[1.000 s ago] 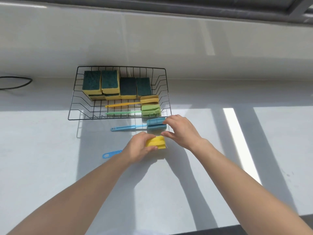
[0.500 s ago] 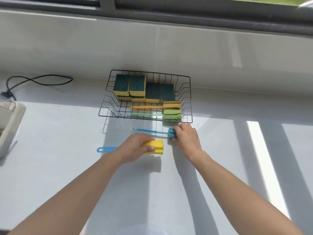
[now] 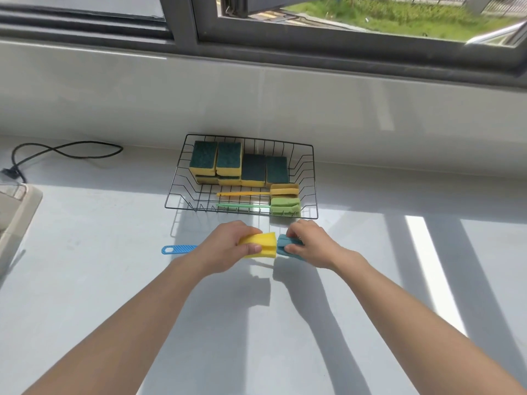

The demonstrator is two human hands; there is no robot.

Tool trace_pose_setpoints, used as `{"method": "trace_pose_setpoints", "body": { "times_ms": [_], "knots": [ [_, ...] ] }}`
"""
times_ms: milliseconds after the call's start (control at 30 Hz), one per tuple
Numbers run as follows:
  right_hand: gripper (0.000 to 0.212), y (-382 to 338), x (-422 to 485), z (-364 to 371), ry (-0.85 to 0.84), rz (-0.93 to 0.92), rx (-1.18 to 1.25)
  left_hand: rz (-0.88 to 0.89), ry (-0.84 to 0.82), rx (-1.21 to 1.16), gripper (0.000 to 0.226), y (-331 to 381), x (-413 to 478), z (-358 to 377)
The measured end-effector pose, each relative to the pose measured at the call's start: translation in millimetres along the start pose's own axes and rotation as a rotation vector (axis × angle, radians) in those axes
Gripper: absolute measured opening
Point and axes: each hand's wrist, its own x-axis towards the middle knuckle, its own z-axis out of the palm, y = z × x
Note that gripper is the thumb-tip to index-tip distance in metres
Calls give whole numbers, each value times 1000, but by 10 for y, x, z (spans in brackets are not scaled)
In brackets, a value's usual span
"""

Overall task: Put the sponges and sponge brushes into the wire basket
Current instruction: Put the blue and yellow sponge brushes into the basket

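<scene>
Brushes: yellow sponge brush [image 3: 261,244] and blue sponge brush [image 3: 286,248] sit just in front of the wire basket [image 3: 314,178], heads almost touching.
Left hand [image 3: 225,248]: fingers curled around the yellow head, thumb pressing its near face; blue ribbed handle [image 3: 178,249] sticks out to the left.
Right hand [image 3: 309,243]: fingertips pinched on the blue head; its handle is hidden.
Risk: both grips are on soft foam, so a long handle may swing and catch the basket's near rim during the lift.
Basket contents: green-topped sponges [image 3: 238,165] in a back row; orange brush [image 3: 283,189] and green brush [image 3: 285,205] lying in front.
Surroundings: black cable [image 3: 65,149] well left on the counter [image 3: 85,280].
</scene>
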Motion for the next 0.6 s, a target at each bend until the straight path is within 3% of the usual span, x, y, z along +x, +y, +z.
{"method": "trace_pose_setpoints", "body": {
  "times_ms": [300, 600],
  "knots": [
    [22, -142, 378, -949, 234, -43, 15, 124, 90, 5, 45, 286, 158, -283],
    [24, 21, 1088, -771, 170, -4, -125, 139, 78, 116, 46, 321, 552, -376]
  ]
}}
